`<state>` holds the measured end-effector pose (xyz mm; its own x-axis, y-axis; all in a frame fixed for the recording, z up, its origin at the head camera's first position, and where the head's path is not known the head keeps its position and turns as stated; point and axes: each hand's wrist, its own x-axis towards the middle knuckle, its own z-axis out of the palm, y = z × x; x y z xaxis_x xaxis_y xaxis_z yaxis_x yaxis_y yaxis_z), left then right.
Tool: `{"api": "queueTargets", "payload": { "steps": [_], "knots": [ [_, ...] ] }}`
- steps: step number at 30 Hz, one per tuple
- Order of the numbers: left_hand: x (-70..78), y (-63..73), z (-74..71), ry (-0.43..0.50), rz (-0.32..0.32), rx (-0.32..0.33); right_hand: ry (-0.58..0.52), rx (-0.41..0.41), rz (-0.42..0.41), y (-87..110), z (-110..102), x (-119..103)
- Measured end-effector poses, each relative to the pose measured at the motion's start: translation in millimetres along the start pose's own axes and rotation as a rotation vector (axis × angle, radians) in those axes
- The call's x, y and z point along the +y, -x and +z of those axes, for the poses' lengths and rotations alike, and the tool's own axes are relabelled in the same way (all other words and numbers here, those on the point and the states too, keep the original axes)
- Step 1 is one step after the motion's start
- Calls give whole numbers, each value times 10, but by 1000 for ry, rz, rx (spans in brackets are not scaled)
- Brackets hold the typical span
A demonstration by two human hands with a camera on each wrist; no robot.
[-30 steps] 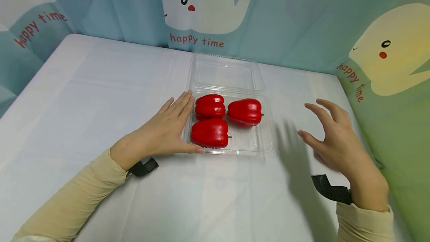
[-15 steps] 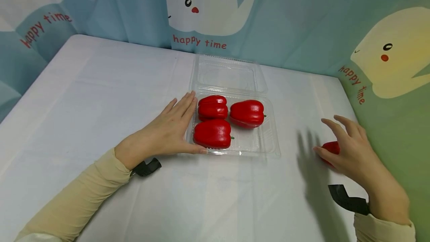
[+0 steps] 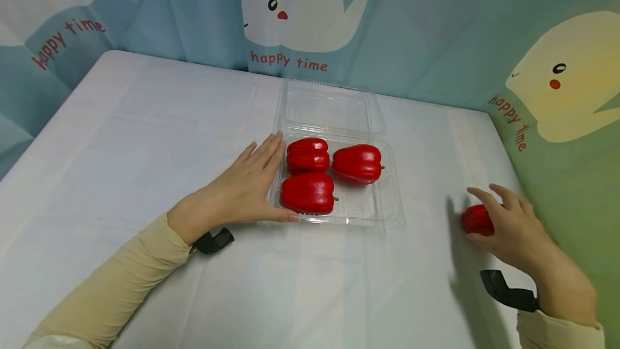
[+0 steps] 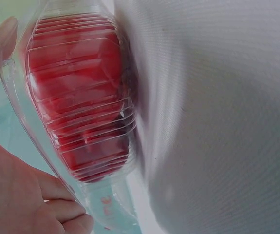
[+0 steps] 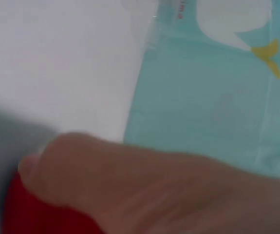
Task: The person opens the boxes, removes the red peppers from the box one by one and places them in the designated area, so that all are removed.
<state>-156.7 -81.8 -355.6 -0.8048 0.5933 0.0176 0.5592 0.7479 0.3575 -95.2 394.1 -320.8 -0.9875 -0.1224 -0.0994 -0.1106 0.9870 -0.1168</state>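
In the head view, my left hand [image 3: 237, 193] rests with straight fingers along the left side of a clear plastic clamshell box [image 3: 360, 209], thumb at its front edge. Three red bell peppers lie in the box: the back left pepper [image 3: 307, 155], the front left pepper [image 3: 307, 193] and the right pepper [image 3: 357, 164]. The left wrist view shows peppers [image 4: 76, 73] through the ribbed wall. My right hand [image 3: 515, 233] arches over another red bell pepper [image 3: 474, 221], partly hidden beneath it. A gap shows between index finger and pepper; thumb contact is unclear.
The box's lid [image 3: 331, 109] lies folded back towards the rear edge of the white-covered table [image 3: 160, 139]. A printed curtain [image 3: 416, 31] hangs behind and along the right side. Black straps [image 3: 508, 292] sit at both wrists.
My right hand has moved right and down to the separate pepper, now largely under its palm. The left hand keeps its place by the box; the head view has shifted slightly.
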Motion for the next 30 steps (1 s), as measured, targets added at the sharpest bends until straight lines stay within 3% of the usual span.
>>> {"api": "queueTargets", "payload": {
  "steps": [11,18,30],
  "knots": [
    [-3,-7,-6,-3,1,-1,56,61,-22,2,74,65],
    [3,-1,-8,7,-7,-16,-24,72,52,18,27,25],
    [5,1,-12,5,-7,-12,-79,235,-13,-35,46,-116]
  ]
}}
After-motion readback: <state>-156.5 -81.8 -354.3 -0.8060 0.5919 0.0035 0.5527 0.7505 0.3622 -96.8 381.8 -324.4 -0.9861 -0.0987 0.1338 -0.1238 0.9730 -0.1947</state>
